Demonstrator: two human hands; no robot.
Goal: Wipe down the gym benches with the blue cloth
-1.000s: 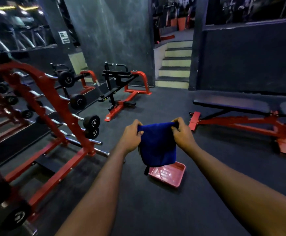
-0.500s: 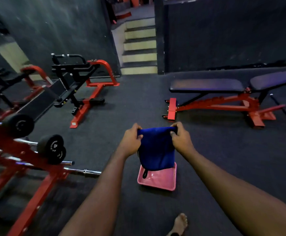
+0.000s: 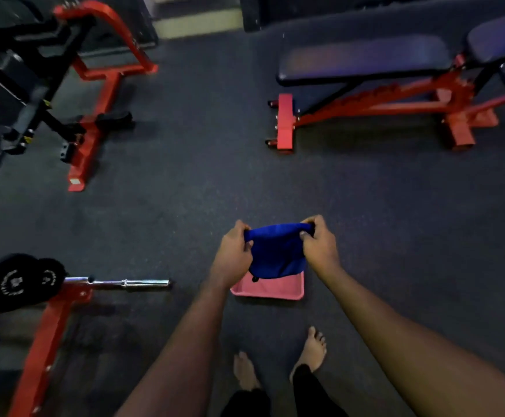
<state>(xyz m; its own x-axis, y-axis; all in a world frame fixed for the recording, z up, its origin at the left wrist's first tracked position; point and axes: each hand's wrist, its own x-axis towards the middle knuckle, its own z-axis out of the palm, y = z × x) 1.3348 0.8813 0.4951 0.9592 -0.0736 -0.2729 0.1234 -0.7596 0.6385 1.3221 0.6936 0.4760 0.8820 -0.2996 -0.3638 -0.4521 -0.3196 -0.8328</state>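
Left hand & right hand each grip a top corner of the cloth, hanging betw. them over the tray; best fold it flat before the bench, well ahead-right.

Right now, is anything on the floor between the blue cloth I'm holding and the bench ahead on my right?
Nothing visible does. The left hand and right hand hold the blue cloth above the pink tray; only bare floor lies between it and the bench. The barbell end sticks out off to the left.
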